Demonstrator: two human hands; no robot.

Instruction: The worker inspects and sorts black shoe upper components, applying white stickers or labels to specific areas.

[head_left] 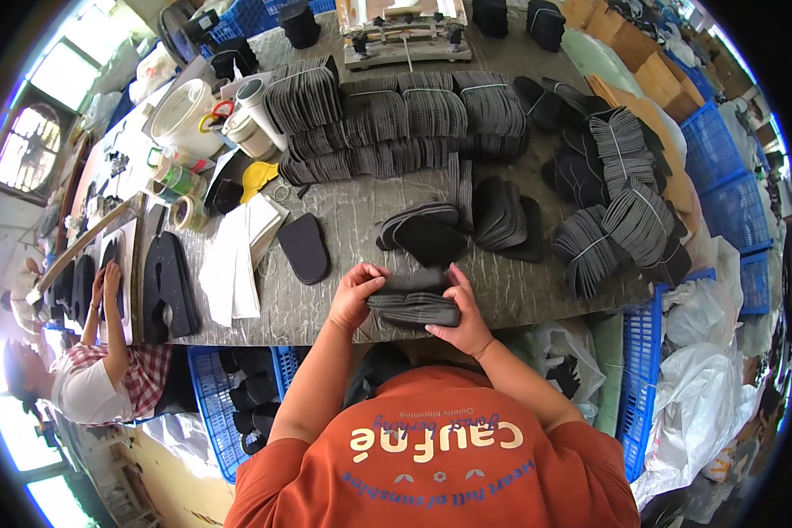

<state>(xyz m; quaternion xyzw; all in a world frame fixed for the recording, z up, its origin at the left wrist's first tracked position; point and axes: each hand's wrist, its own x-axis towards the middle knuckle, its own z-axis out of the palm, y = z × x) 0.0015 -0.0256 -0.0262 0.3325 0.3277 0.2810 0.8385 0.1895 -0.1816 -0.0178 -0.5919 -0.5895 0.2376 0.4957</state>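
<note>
At the table's near edge, my left hand (358,297) and my right hand (465,319) grip a small stack of dark grey insole-shaped pads (414,309) from its two ends. The stack lies on its side, with its layered edges showing. Just beyond it sits a loose pile of black pads (424,236). To the right of that pile, more pads lean in a fanned bunch (502,214). One flat black pad (304,249) rests left of my hands.
Long rows of stacked pads (396,114) stand farther back. Tied bundles (635,224) lie at right, white sheets (242,255) and tape rolls (187,213) at left. Blue crates (640,378) flank me below the table. At far left a co-worker (106,370) handles black pieces.
</note>
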